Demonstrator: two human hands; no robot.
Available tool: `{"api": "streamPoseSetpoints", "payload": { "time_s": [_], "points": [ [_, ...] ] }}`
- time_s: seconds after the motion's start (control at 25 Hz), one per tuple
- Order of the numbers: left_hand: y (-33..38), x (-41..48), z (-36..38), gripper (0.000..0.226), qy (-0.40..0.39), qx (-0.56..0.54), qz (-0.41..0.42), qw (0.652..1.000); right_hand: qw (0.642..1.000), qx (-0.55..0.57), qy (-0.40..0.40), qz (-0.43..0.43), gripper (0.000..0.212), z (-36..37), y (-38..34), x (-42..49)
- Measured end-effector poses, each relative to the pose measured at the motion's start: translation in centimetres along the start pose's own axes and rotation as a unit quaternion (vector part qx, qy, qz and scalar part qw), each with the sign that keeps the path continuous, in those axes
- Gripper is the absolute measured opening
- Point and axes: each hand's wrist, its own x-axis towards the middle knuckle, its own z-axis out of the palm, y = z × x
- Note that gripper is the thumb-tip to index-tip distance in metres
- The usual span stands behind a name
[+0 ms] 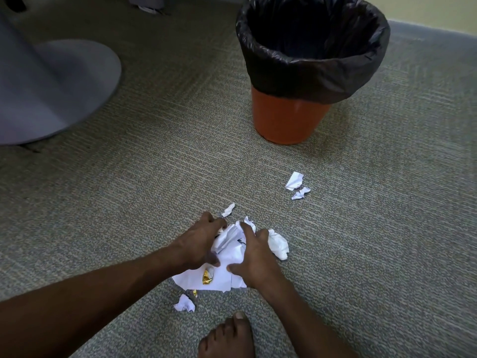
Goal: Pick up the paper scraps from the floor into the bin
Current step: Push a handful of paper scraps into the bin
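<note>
A heap of white paper scraps lies on the grey carpet, with a gold foil wrapper among them. My left hand presses on the heap's left side and my right hand on its right, fingers curled around the paper between them. Loose scraps lie apart: a crumpled one just right of my right hand, a small one beyond my left fingers, one near the heap's front, and two farther right. The orange bin with a black liner stands behind.
A grey round chair or table base sits at the left. A bare foot rests on the carpet at the bottom edge. A pale wall runs behind the bin at the upper right.
</note>
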Motion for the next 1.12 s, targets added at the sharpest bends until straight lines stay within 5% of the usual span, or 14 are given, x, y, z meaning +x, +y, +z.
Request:
{"api": "streamPoseSetpoints", "payload": {
  "time_s": [0.32,0.72,1.12],
  "points": [
    [0.0,0.6,-0.7,0.066,0.062,-0.033,0.072,0.995,0.999,0.026,0.024,-0.034,0.084,-0.9,0.0,0.8],
    [2.1,-0.2,-2.7,0.030,0.143,-0.062,0.129,0.979,0.984,0.071,0.133,-0.099,0.025,-2.4,-0.3,0.4],
    [8.0,-1.8,-12.1,0.034,0.259,-0.029,0.190,0.947,0.941,0.062,0.260,-0.209,0.011,-11.0,-5.3,-0.6]
  ]
}}
